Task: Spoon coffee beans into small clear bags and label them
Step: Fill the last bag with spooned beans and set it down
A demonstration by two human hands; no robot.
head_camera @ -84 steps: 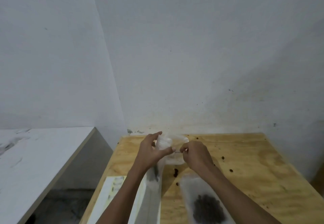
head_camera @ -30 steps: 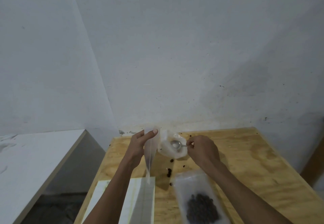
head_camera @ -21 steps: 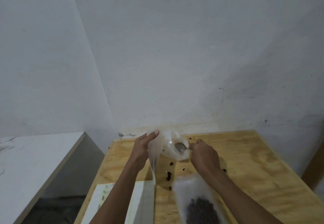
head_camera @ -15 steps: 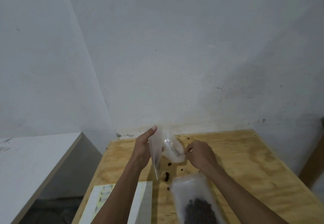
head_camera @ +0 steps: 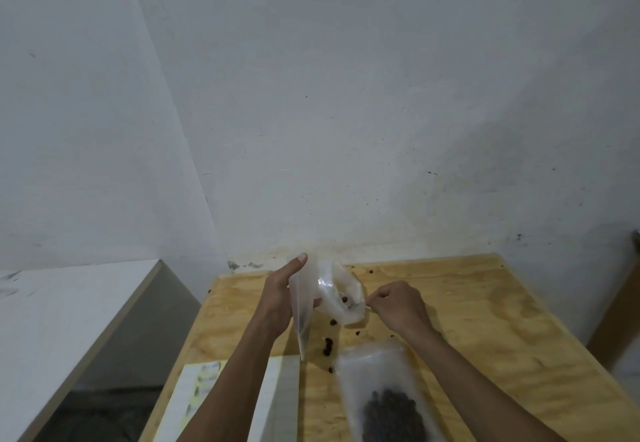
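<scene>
Plywood table against a white wall. Left hand holds a small clear bag upright above the table, thumb up along its edge, grip pinching the plastic. Right hand has its grip pinched on a spoon handle; spoon tip sits in the bag mouth beside a bean. Loose coffee beans lie on the table below. Filled bag near right forearm; label sheet under left forearm.
</scene>
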